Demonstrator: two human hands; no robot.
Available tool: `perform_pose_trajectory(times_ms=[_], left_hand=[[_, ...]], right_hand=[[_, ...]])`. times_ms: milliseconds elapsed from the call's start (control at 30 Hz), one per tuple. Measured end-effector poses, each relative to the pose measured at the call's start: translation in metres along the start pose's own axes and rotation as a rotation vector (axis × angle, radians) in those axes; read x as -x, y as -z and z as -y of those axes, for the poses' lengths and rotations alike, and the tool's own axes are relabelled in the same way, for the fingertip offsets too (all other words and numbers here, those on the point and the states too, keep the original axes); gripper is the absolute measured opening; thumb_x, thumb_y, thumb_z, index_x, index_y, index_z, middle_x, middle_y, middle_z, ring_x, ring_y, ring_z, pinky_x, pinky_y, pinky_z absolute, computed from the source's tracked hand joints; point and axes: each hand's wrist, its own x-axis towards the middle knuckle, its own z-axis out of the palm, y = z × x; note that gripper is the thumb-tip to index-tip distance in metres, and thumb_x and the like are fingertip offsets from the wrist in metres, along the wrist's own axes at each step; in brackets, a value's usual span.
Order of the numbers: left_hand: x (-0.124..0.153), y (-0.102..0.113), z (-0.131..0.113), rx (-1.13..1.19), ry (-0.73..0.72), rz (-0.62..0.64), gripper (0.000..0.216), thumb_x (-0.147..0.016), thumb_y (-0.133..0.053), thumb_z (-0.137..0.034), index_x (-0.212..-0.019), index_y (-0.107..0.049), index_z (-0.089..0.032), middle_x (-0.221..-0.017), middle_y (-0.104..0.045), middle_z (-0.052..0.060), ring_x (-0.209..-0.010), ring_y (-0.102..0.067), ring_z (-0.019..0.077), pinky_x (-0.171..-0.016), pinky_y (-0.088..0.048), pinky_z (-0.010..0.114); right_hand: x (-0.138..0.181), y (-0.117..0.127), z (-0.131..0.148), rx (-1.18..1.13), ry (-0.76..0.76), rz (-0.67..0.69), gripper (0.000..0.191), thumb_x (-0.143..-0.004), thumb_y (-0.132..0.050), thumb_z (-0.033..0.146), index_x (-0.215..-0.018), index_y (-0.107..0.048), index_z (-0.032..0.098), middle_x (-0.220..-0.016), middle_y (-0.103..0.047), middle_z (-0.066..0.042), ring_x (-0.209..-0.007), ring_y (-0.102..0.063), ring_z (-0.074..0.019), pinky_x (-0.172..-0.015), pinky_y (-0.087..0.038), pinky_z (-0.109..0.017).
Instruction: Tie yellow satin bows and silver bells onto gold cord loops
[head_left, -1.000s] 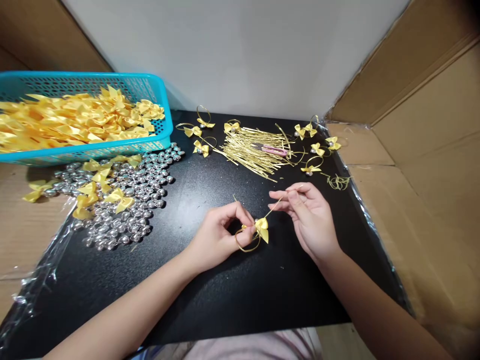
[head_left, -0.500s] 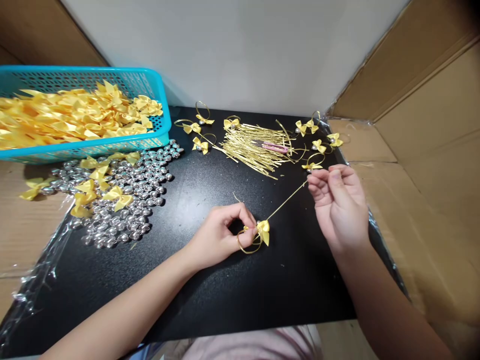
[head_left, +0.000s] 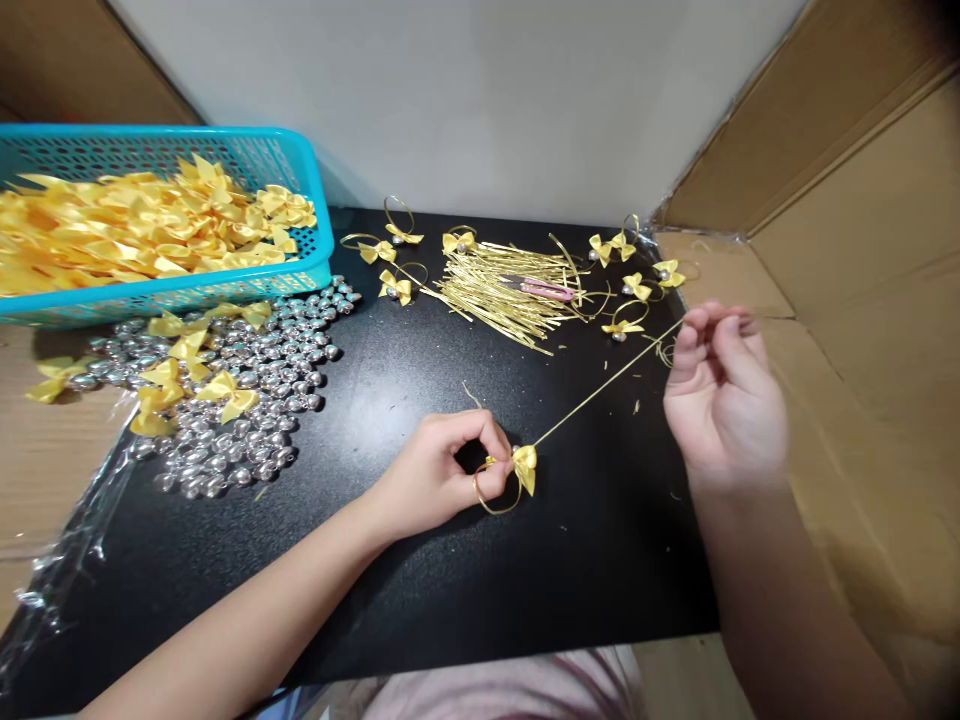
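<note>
Between thumb and forefinger, my left hand (head_left: 442,470) pinches a yellow ribbon bow (head_left: 526,468) low over the black table. A gold loop (head_left: 499,510) hangs under those fingertips, and a bit of silver bead shows beside the bow's knot. From the bow a thin gold cord (head_left: 600,388) runs taut up to the right. My right hand (head_left: 724,400), palm turned up, grips the cord's far end with closed fingers. Close to that hand lies a finished-looking bow with bead and loop (head_left: 624,328).
A turquoise basket (head_left: 324,225) full of yellow bows stands at the back left. In front of it spread silver beads (head_left: 225,455) with several bows on top. Gold twist ties (head_left: 495,290) and pink-handled snips (head_left: 547,290) lie at the back. Cardboard (head_left: 847,200) walls the right side.
My right hand has moved right and slightly up, drawing out a longer stretch of cord. My left hand stays in place on the bow.
</note>
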Motion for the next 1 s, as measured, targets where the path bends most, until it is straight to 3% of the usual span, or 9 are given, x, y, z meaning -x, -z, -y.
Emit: perform_pose_trajectory(times_ms=[167,433,600,767,1000], left_hand=[[0.000,0.000,0.001,-0.003,-0.009,0.012,0.013,-0.079,-0.066,-0.017,-0.070,-0.058,-0.018,-0.073,-0.069,0.002,-0.069,-0.063,0.0136,-0.066,-0.048,0.024],[-0.001,0.001,0.001,0.015,-0.046,-0.021,0.013,-0.079,-0.066,-0.014,-0.070,-0.058,-0.017,-0.073,-0.069,0.002,-0.069,-0.064,0.0130,-0.067,-0.048,0.024],[0.000,0.003,0.002,0.008,-0.086,-0.072,0.012,-0.080,-0.066,-0.014,-0.072,-0.058,-0.017,-0.075,-0.069,0.003,-0.069,-0.063,0.0127,-0.067,-0.049,0.025],[0.000,0.003,0.003,-0.037,-0.095,-0.131,0.011,-0.081,-0.067,-0.017,-0.074,-0.059,-0.017,-0.075,-0.069,0.003,-0.070,-0.063,0.0137,-0.067,-0.049,0.026],[-0.001,0.004,-0.002,-0.148,-0.144,-0.121,0.010,-0.086,-0.064,-0.019,-0.094,-0.069,-0.015,-0.084,-0.073,0.005,-0.075,-0.066,0.0137,-0.069,-0.050,0.024]], right_hand=[[-0.004,0.001,0.005,-0.006,0.026,-0.004,0.024,-0.090,-0.054,0.003,-0.075,-0.065,0.018,-0.080,-0.071,0.003,-0.079,-0.070,-0.0024,-0.077,-0.056,-0.009],[-0.011,-0.005,0.018,-0.031,0.039,-0.131,0.043,-0.095,-0.042,0.000,-0.065,-0.067,0.019,-0.071,-0.069,0.005,-0.068,-0.069,-0.0012,-0.067,-0.055,-0.007],[-0.014,-0.006,0.031,-0.049,0.120,-0.137,0.050,-0.096,-0.038,0.000,-0.063,-0.070,0.020,-0.069,-0.069,0.007,-0.066,-0.069,0.0005,-0.068,-0.054,-0.006],[-0.009,-0.009,0.028,-0.067,0.072,-0.097,0.047,-0.097,-0.042,0.004,-0.064,-0.072,0.020,-0.067,-0.069,0.006,-0.064,-0.069,-0.0018,-0.061,-0.057,-0.008],[-0.005,-0.014,0.025,-0.122,0.042,-0.120,0.055,-0.099,-0.031,0.004,-0.064,-0.070,0.017,-0.063,-0.069,0.003,-0.059,-0.068,-0.0042,-0.054,-0.058,-0.011]])
